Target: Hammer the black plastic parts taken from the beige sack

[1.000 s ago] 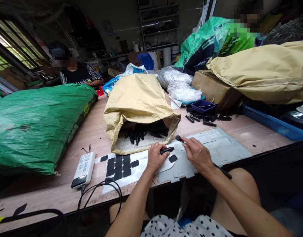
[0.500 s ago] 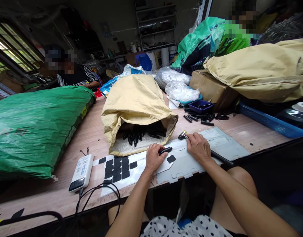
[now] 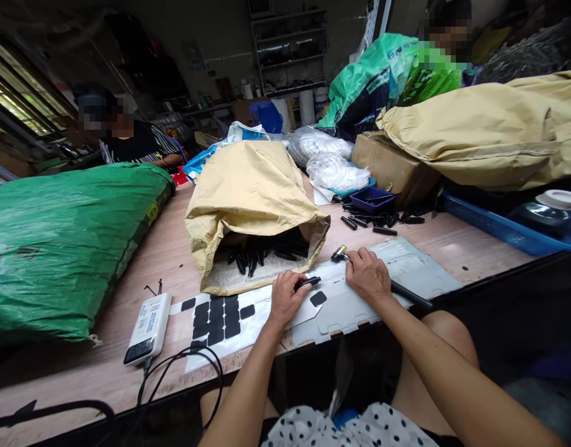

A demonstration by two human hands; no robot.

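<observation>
While my left hand (image 3: 286, 295) pinches the black tube (image 3: 308, 283), its free end points right, toward the hammer (image 3: 340, 253) in my right hand (image 3: 367, 271).

The tube lies mostly side to side, near the left end of the grey board (image 3: 422, 266), with its free end tipped a little away from me. I can't tell if it touches what is under it. My right fingers are wrapped round the hammer near its head, and the handle runs back past my wrist, to the right and toward me. The head is a bit to the right of the tube and farther off, with a gap between them. One black square (image 3: 318, 298) sits just on my side of the tube.
</observation>
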